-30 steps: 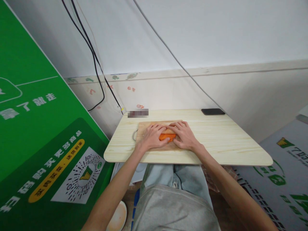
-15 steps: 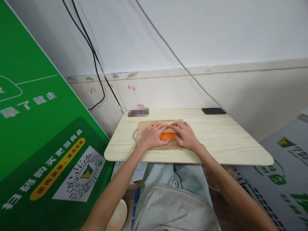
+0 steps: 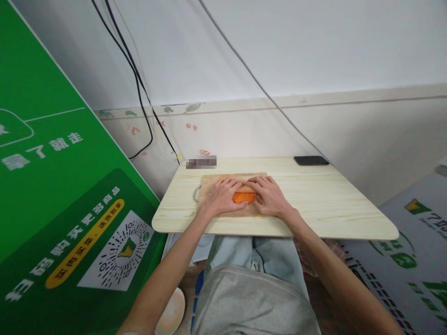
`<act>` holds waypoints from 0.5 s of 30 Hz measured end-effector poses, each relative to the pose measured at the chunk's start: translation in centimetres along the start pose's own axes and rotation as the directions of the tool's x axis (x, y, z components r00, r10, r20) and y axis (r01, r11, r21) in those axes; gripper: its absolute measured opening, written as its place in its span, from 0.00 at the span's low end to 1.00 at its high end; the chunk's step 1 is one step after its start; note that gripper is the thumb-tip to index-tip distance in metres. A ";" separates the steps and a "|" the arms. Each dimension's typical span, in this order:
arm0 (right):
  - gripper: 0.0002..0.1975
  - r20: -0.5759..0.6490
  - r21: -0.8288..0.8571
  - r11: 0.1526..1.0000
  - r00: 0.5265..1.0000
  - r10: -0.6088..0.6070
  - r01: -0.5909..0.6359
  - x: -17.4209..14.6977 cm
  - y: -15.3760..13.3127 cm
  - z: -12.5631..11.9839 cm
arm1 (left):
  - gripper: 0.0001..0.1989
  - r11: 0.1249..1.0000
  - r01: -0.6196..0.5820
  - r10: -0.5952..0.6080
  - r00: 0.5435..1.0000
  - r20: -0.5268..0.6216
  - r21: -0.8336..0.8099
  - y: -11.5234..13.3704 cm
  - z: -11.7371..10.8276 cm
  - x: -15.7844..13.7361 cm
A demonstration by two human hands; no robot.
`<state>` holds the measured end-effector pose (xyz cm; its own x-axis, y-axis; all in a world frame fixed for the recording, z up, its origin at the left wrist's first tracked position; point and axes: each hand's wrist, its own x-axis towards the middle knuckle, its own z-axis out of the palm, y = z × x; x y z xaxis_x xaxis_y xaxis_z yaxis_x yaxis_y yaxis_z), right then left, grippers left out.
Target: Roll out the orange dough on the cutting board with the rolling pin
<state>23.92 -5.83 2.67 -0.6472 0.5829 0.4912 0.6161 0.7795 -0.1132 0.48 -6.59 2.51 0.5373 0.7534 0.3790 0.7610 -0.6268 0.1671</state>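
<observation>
A bright orange piece (image 3: 243, 197) lies on a wooden cutting board (image 3: 223, 213), with a straight far edge and a rounded near edge. What exactly it is, I cannot make out. My left hand (image 3: 222, 194) holds it at its left end, fingers curved over the far side and thumb along the near side. From the other end my right hand (image 3: 269, 194) grips it, fingers bent and close to those of my left. Both ends of the piece are hidden under my hands. A metal loop handle (image 3: 196, 193) sticks out from the board's left side.
The board rests on a pale wood-grain table (image 3: 335, 204). A black phone (image 3: 311, 160) lies at the far right, a blurred-out item (image 3: 201, 162) at the far left. Cables (image 3: 139, 88) hang by the wall. A green panel (image 3: 70, 186) stands left; a round plate-like thing (image 3: 172, 311) sits below.
Both hands keep almost the same hold on the orange piece. The whole view has shifted very slightly.
</observation>
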 end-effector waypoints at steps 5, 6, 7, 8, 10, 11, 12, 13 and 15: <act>0.39 0.009 -0.001 1.000 1.000 -0.006 0.006 0.0 0.0 -0.1 | 0.27 1.000 -0.002 0.002 1.000 -0.007 -0.005 0.0 0.0 0.0; 0.39 0.007 0.001 1.000 1.000 -0.005 0.005 0.0 0.1 0.0 | 0.26 1.000 0.001 -0.001 1.000 -0.012 -0.010 0.0 0.0 0.0; 0.39 0.002 0.004 1.000 1.000 -0.003 0.003 0.0 0.1 0.0 | 0.25 1.000 0.004 -0.004 1.000 -0.020 -0.015 0.0 0.1 0.0; 0.38 -0.003 0.007 1.000 1.000 0.000 0.000 -0.1 0.1 0.1 | 0.24 1.000 0.006 -0.006 1.000 -0.026 -0.020 0.0 0.1 0.0; 0.38 -0.010 0.016 1.000 1.000 0.006 -0.006 -0.1 0.2 0.2 | 0.20 1.000 0.011 -0.012 0.999 -0.034 -0.027 0.1 0.1 0.0; 0.37 -0.011 0.019 1.000 1.000 0.010 -0.009 -0.1 0.2 0.2 | 0.19 0.999 0.014 -0.015 0.999 -0.035 -0.029 0.1 0.1 0.0; 0.37 -0.011 0.021 1.000 1.000 0.012 -0.012 -0.1 0.2 0.3 | 0.19 0.999 0.016 -0.018 0.999 -0.034 -0.032 0.1 0.1 0.0; 0.37 -0.010 0.021 1.000 1.000 0.013 -0.013 -0.1 0.2 0.3 | 0.19 0.999 0.019 -0.020 0.999 -0.032 -0.033 0.1 0.1 0.0; 0.37 -0.007 0.016 1.000 1.000 0.011 -0.011 0.0 0.2 0.2 | 0.22 0.999 0.022 -0.023 0.999 -0.028 -0.033 0.1 0.1 0.0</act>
<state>23.94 -5.68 2.46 -0.6372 0.5899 0.4959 0.6160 0.7766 -0.1323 0.60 -6.63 2.45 0.5091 0.7619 0.4003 0.7604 -0.6161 0.2055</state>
